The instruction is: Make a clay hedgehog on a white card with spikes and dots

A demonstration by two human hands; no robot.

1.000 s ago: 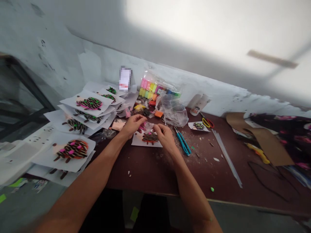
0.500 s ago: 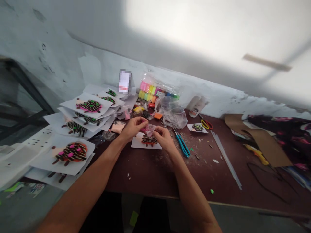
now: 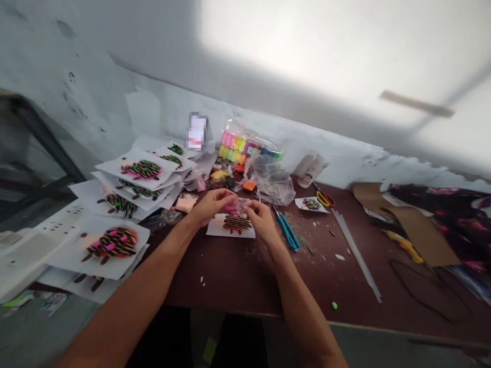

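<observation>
A small clear plastic bag with pink clay (image 3: 231, 205) in it is stretched between my two hands. My left hand (image 3: 210, 205) pinches its pink end, and my right hand (image 3: 261, 217) grips the clear end with bent fingers. Just below them lies a white card (image 3: 215, 229) bearing a clay hedgehog (image 3: 237, 223) with dark stripes over an orange body; a pink dot shows at its top edge. My hands partly cover the card's upper side. Right of my right hand rests a teal-handled tool (image 3: 288, 231), perhaps a pair of tweezers or scissors.
Stacked hedgehog cards (image 3: 111, 243) fill the left side. Against the wall stand a phone (image 3: 197, 132), a pack of coloured clay (image 3: 233, 145) and crumpled plastic (image 3: 274, 181). Rightward are yellow-red scissors (image 3: 325, 198), clear sticks (image 3: 356, 255), a yellow cutter (image 3: 404, 245) and brown cardboard (image 3: 422, 230).
The pink clay shows more plainly between my hands, which sit slightly lower in view. My right hand has shifted a little, uncovering more of the hedgehog and its pink dot.
</observation>
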